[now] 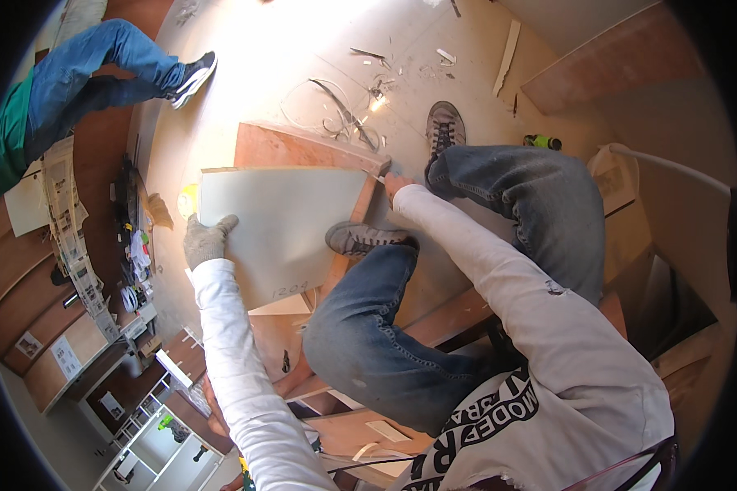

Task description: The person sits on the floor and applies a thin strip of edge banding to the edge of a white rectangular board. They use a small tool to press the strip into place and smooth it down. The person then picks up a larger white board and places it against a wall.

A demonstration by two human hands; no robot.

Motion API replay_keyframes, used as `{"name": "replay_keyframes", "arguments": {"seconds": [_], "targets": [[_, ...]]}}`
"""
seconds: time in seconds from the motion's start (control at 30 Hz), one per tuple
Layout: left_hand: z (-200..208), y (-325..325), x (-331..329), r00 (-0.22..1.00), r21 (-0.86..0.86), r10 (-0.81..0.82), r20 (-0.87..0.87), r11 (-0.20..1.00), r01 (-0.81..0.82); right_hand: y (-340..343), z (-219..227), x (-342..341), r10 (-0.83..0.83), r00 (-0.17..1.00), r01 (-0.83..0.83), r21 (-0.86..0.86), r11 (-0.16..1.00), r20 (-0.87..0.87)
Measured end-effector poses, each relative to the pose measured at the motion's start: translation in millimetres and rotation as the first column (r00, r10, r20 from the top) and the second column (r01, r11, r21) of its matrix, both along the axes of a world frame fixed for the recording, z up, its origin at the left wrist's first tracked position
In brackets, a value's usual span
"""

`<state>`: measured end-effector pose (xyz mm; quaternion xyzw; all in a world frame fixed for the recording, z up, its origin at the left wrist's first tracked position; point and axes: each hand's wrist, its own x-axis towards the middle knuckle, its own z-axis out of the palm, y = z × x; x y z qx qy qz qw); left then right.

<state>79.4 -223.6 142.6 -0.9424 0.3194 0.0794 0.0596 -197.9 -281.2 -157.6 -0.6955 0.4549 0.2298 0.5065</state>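
A pale grey-white panel (282, 225) lies tilted in front of me, with handwritten marks near its lower edge. My left hand (205, 241), in a grey glove, grips the panel's left edge with the thumb on top. At the opposite corner, my right hand (397, 186) is closed around something small and thin that I cannot make out. Its fingers sit close to the panel's upper right corner. A reddish-brown board (299, 149) stands along the panel's far side. My left shoe (367, 239) is beside the panel's right edge.
Another person's jeans-clad leg (115, 61) reaches in at the upper left. Curled edging strips (340, 110) and scraps litter the floor ahead. A yellow round object (188, 200) lies by the panel, near a brush (157, 210). A green-and-black tool (542, 141) rests beyond my right knee.
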Motion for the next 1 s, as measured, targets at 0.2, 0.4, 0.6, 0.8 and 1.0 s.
{"name": "replay_keyframes", "arguments": {"seconds": [0.2,0.4,0.6,0.8,1.0], "targets": [[-1.2,4.4,1.3,1.0,-0.025,0.005,-0.01,1.0,-0.005,13.1,-11.1,-4.9,-0.055,0.998,0.055,-0.04,0.998,-0.019],[5.0,-0.6,-7.2,1.0,-0.006,-0.004,-0.002,1.0,0.004,13.9,-12.7,-6.1,-0.134,0.991,0.133,-0.01,0.991,-0.032],[-2.5,8.8,2.6,1.0,-0.006,-0.022,0.01,1.0,0.022,13.4,18.8,-10.4,-0.136,0.991,0.136,0.018,0.99,-0.02],[-8.3,7.9,10.7,0.997,0.004,-0.032,0.074,0.999,0.032,-0.2,6.0,0.9,-0.062,0.998,0.063,-0.02,0.998,0.018],[-1.6,4.3,1.9,1.0,-0.033,0.014,-0.027,0.999,-0.014,-1.5,1.3,2.8,-0.038,0.999,0.039,-0.012,0.999,0.031]]}}
